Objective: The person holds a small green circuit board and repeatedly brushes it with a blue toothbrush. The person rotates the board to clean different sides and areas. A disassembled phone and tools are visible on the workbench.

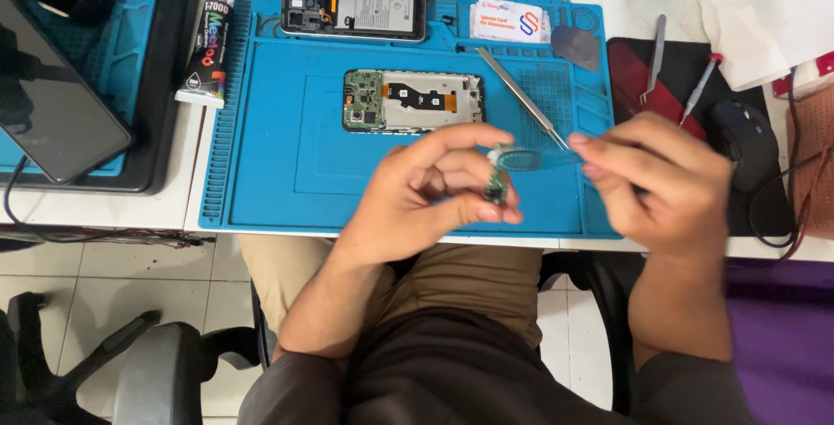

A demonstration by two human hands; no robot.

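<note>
Above the blue repair mat (261, 173), a small green circuit board (497, 183), judged light and fragile, is pinched edgewise by the left hand (417, 199), while clear film (539, 158) is gripped by the right hand (660, 182).

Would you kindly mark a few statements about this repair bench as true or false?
1. The left hand pinches a small green circuit board. True.
2. The opened phone lies on a red mat. False: it lies on the blue mat.
3. Metal tweezers lie on the mat right of the opened phone. True.
4. The right hand rests on the computer mouse. False: it is raised beside the left hand.
</note>
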